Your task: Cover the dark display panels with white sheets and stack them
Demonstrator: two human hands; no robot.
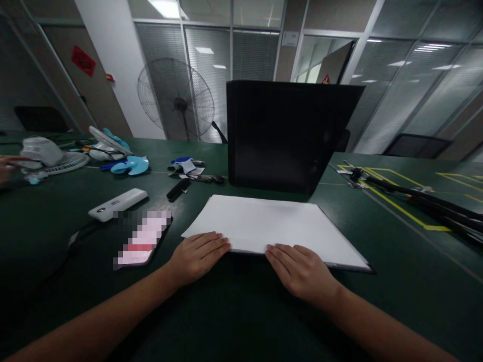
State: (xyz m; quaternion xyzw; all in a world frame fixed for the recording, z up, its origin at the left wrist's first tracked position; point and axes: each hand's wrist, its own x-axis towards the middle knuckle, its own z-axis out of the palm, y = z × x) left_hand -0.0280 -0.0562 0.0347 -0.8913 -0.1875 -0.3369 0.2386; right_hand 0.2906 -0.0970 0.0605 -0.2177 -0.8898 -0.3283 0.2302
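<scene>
The fingers (213, 242) of the person's bare left hand (196, 259) and bare right hand (304, 269) are lying nearly straight and close together on the near edge of a flat, white rectangular paper sheet (264, 218); both thumbs are hiding, so whether they are pinching it cannot be told. The hands are angling inward, leaving a gap between them. The sheet is lying on the dark green table (241, 311), a thin dark edge showing beneath its right side. Just beyond it, a large black rectangular panel (287, 136) is standing upright. Left of the sheet, a pink-screened, partly pixelated phone (145, 236) is lying near a white, rounded oblong device (118, 205). Farther left, light blue plastic fan blades (132, 165) are resting, and another person's blurred hand (5, 168) is reaching in. Long black rods (415, 193) are lying at right
</scene>
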